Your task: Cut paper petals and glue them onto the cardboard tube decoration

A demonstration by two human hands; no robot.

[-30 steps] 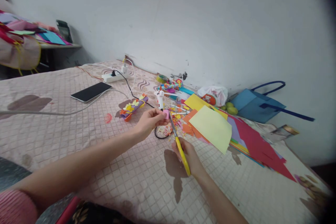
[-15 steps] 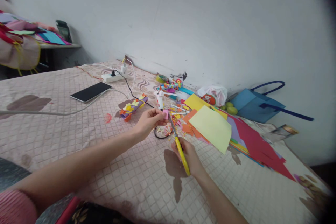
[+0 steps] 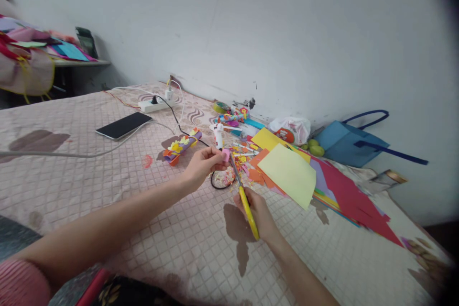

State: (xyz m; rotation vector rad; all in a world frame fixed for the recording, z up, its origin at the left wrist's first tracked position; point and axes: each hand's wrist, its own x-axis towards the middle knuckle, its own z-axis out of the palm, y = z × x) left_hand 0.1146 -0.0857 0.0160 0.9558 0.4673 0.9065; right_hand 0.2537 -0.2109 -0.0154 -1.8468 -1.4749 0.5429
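Between the thumb and fingers of my left hand (image 3: 205,166) is a small piece of pink paper (image 3: 225,155). My right hand (image 3: 258,213) is closed round the yellow handles of a pair of scissors (image 3: 247,210). The scissor blades point away from me, with their tips right beside the pink paper; whether they touch it I cannot tell. Just behind my left hand stands a white glue gun (image 3: 218,136). To its left lies a purple paper roll (image 3: 182,146) decorated with yellow and orange paper flowers. Small coloured paper scraps (image 3: 224,179) are scattered beneath the blades.
A phone (image 3: 124,125) and a white power strip (image 3: 156,105) with cables lie at the left. Coloured paper sheets (image 3: 289,174) spread to the right. Behind them are a white plastic bag (image 3: 292,129), green fruits (image 3: 315,148) and a blue bag (image 3: 351,143) against the wall.
Almost nothing differs. The pink paper and my left fingers have shifted very slightly to the left, while the scissors stay nearly where they were.
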